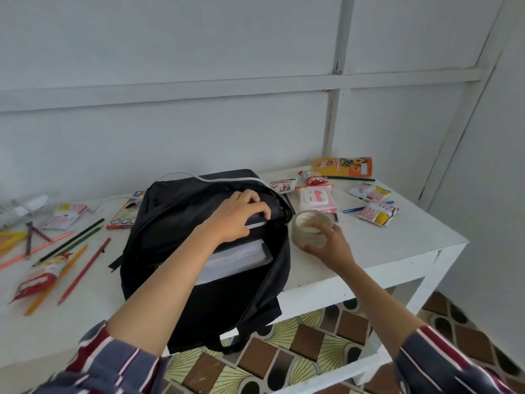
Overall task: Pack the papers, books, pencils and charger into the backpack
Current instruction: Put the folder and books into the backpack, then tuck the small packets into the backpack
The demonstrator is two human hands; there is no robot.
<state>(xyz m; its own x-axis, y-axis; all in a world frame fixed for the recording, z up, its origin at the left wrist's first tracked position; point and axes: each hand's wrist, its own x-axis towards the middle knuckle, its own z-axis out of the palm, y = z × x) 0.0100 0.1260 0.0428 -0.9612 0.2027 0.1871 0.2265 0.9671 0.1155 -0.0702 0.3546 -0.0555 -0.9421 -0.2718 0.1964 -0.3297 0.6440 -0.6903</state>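
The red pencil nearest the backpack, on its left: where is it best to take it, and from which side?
Pinch the red pencil at mid-shaft, from above, fingers across its width. It lies flat on the table, with a bare gap to the orange pencil on one side and the backpack on the other.

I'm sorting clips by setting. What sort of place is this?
Likely a plain room at home, used as a study corner: a white painted table against bare white panelled walls, patterned floor tiles, and a black backpack among coloured pencils and snack packets.
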